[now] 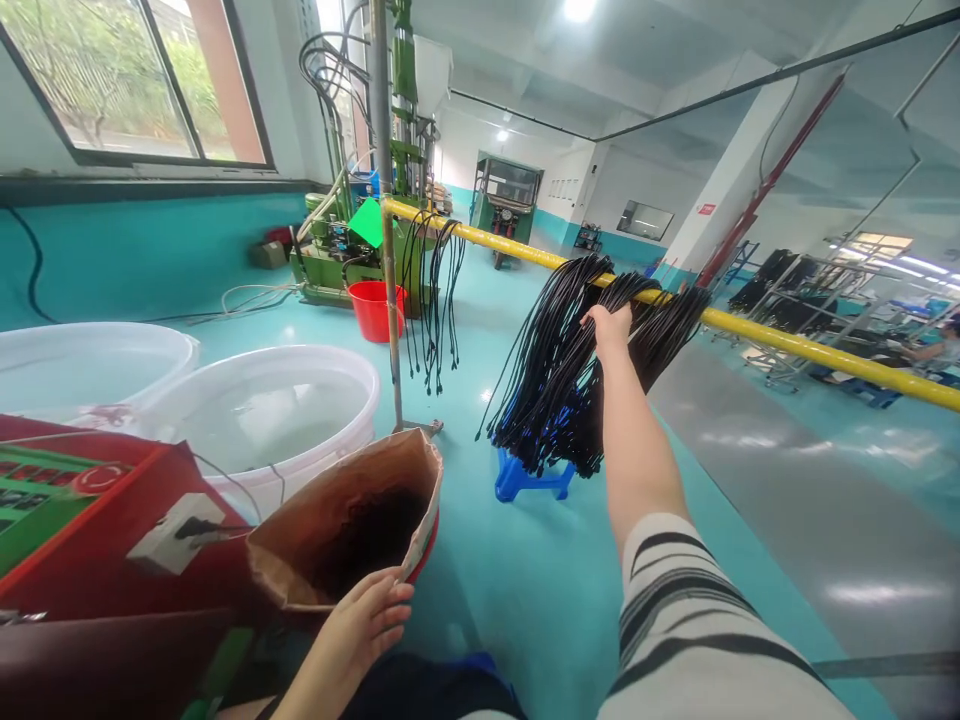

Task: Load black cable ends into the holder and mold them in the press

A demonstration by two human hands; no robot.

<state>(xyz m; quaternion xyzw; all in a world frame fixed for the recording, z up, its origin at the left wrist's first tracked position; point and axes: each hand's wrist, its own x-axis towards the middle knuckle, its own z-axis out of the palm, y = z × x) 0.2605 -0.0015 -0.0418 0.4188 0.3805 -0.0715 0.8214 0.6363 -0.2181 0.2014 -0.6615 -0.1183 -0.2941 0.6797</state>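
My right hand (611,328) reaches far out and is closed on a thick bundle of black cables (559,385) draped over a yellow rail (787,340). The cable ends hang down above a blue stool (525,480). A smaller bunch of black cables (435,300) hangs further left on the same rail. My left hand (371,615) rests low by my lap, fingers relaxed and apart, holding nothing, just below the rim of a brown paper bag (352,520) with dark contents.
Two large white tubs (300,375) stand on the teal floor at left, beside a red machine housing (90,510). A red bucket (375,308) and green machine (337,260) stand behind a metal post (390,250). Racks of cables (780,290) stand far right.
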